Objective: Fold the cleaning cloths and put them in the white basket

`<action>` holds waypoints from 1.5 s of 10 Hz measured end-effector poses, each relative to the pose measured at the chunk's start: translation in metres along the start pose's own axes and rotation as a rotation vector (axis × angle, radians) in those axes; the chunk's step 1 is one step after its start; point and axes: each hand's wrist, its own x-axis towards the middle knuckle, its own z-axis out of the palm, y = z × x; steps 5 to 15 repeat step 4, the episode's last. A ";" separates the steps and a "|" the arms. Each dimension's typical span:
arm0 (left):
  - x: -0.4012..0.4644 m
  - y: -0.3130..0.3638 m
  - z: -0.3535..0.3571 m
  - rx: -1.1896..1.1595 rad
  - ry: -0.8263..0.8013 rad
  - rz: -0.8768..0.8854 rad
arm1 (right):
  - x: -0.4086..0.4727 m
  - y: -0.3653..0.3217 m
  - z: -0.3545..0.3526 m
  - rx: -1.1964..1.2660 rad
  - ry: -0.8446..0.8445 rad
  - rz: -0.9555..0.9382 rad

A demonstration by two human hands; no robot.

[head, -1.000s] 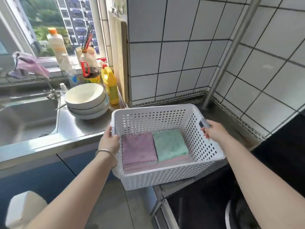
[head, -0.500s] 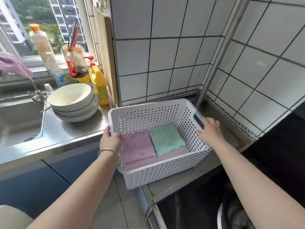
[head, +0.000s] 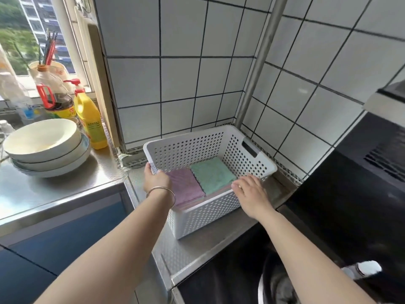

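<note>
The white perforated basket (head: pixel 197 150) rests on the steel counter in the tiled corner. Inside lie a folded purple cloth (head: pixel 186 187) and a folded green cloth (head: pixel 211 175) side by side, on top of a pink cloth whose edge shows under them. My left hand (head: pixel 155 177), with a bangle on the wrist, grips the basket's left rim. My right hand (head: pixel 249 190) lies over the front right rim with the fingers spread and only resting there.
A stack of white bowls (head: pixel 43 148) stands on the counter at the left, with a yellow bottle (head: pixel 91 119) and other bottles behind it. A steel pipe (head: pixel 252 80) rises in the corner behind the basket. A black stove top (head: pixel 350 205) is on the right.
The basket has gone from held in the air to set down in the corner on the counter. My right hand has left the side handle and moved to the front rim.
</note>
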 end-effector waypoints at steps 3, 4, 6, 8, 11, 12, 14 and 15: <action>0.013 -0.006 0.023 0.031 -0.056 0.027 | 0.014 0.017 -0.002 -0.038 -0.002 0.018; 0.019 -0.007 0.021 0.094 -0.126 0.037 | 0.014 0.017 -0.006 0.009 0.002 0.030; 0.019 -0.007 0.021 0.094 -0.126 0.037 | 0.014 0.017 -0.006 0.009 0.002 0.030; 0.019 -0.007 0.021 0.094 -0.126 0.037 | 0.014 0.017 -0.006 0.009 0.002 0.030; 0.019 -0.007 0.021 0.094 -0.126 0.037 | 0.014 0.017 -0.006 0.009 0.002 0.030; 0.019 -0.007 0.021 0.094 -0.126 0.037 | 0.014 0.017 -0.006 0.009 0.002 0.030; 0.019 -0.007 0.021 0.094 -0.126 0.037 | 0.014 0.017 -0.006 0.009 0.002 0.030; 0.019 -0.007 0.021 0.094 -0.126 0.037 | 0.014 0.017 -0.006 0.009 0.002 0.030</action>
